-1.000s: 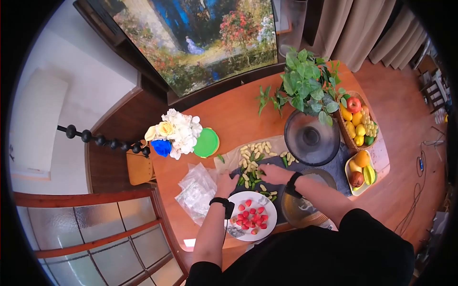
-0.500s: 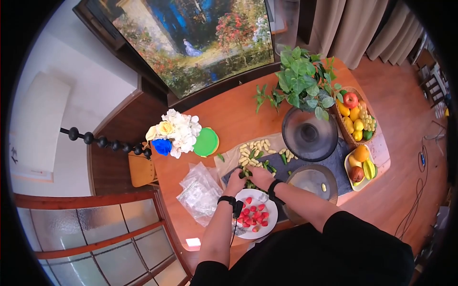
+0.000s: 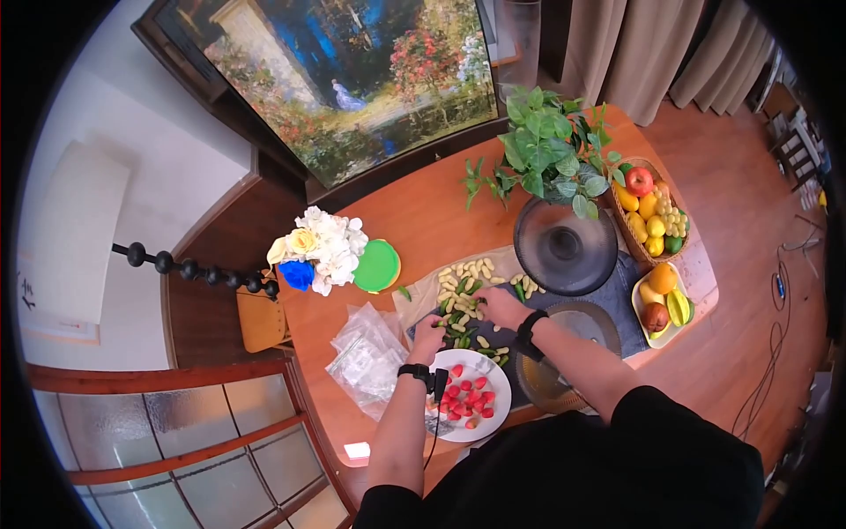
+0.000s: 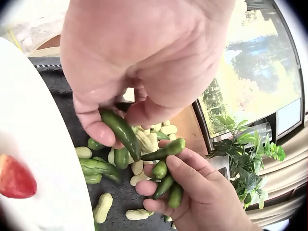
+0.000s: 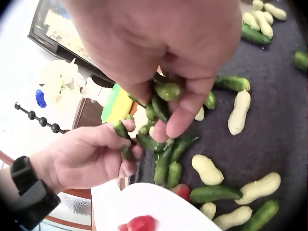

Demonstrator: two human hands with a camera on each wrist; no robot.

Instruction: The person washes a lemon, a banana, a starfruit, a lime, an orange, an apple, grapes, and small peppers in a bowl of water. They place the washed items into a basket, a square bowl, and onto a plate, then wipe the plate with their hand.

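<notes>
My left hand [image 3: 428, 339] pinches a dark green chili pepper [image 4: 119, 132] between thumb and fingers, with another dark tip showing behind it. Across from it, my right hand [image 3: 500, 308] holds several green peppers [image 5: 166, 91] bunched in its curled fingers. Both hands hover close over a dark grey mat [image 5: 274, 139] strewn with loose green peppers [image 5: 166, 168] and unshelled peanuts [image 5: 239, 111]. More peanuts [image 3: 469, 271] lie behind the hands on brown paper. Just in front of the left hand stands a white plate [image 3: 499, 416] bearing red strawberries [image 3: 454, 391].
Clear plastic bags [image 3: 363, 357] lie left of the plate. A glass bowl [image 3: 599, 322] stands by my right forearm, with a dark round lid [image 3: 538, 260] behind it. Farther right are a fruit basket [image 3: 631, 231] and a fruit tray [image 3: 679, 336]. Flowers [image 3: 330, 238] and a plant [image 3: 546, 150] stand behind.
The hands were apart, came together over the peppers half a second ago, and are now apart again. The right hand has moved right and back; the left slightly left.
</notes>
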